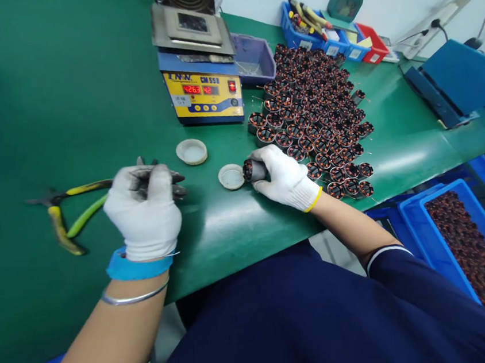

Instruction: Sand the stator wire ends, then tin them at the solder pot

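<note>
My right hand (283,178), in a white glove, grips a dark cylindrical coil part (255,170) lying on its side, its copper-coloured end turned left. That end is beside a small round white dish (230,177). A second white dish (191,151) sits farther back. My left hand (146,197), also gloved, has curled fingers with dark-stained tips; whatever they may hold is hidden. Pliers with yellow handles (59,226) lie left of it, and a green handle (85,216) runs up to the hand.
Behind the dishes stands a yellow and blue device (205,100) with lit red digits. Many coil parts (313,110) stand upright on the green table (247,227). A purple bin (262,58) and blue tool bins (294,40) are at the back. Low right, a blue crate (430,231) holds reddish-brown parts.
</note>
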`<state>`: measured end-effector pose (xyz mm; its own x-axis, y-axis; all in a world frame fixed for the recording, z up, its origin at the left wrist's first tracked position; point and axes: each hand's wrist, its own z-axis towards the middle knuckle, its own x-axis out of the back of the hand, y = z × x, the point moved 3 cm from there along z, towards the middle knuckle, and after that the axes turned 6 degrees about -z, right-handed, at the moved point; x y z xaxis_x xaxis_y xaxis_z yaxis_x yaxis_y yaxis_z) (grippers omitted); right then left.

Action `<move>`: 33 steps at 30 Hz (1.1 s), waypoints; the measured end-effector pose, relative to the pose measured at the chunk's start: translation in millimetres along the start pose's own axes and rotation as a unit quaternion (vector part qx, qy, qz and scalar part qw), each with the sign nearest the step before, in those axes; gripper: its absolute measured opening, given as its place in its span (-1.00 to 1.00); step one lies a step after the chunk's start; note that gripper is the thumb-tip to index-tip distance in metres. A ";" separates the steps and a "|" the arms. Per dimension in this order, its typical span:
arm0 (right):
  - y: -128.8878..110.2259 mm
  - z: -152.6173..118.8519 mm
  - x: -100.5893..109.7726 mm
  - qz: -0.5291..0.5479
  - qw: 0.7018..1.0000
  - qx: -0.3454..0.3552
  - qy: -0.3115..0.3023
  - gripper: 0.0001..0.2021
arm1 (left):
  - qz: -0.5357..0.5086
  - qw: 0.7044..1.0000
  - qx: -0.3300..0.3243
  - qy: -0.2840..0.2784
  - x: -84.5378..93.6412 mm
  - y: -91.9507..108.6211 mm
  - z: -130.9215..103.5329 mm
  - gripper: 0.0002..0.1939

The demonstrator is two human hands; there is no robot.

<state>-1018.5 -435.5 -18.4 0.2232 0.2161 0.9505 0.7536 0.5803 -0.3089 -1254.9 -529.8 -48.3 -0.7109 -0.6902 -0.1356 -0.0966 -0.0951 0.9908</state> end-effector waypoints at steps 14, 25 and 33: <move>-28.1 27.3 29.7 -0.174 0.979 0.056 -0.086 -0.42 | -0.004 0.999 -0.037 0.014 1.8 5.1 -7.0 -0.83; -34.3 32.7 45.7 -0.193 0.975 0.081 -0.069 -0.34 | -0.024 0.986 -0.161 0.017 4.5 -10.6 -0.8 -0.77; -67.4 45.1 36.5 -0.299 0.948 0.004 -0.105 -0.58 | -0.031 0.988 -0.153 0.016 5.2 -5.5 -4.4 -0.78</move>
<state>-1089.0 -431.3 35.6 -0.3716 -0.0016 0.9284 0.7020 0.6539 0.2821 -1254.9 -536.0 -54.5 -0.6872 -0.6982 -0.2007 0.0798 -0.3471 0.9344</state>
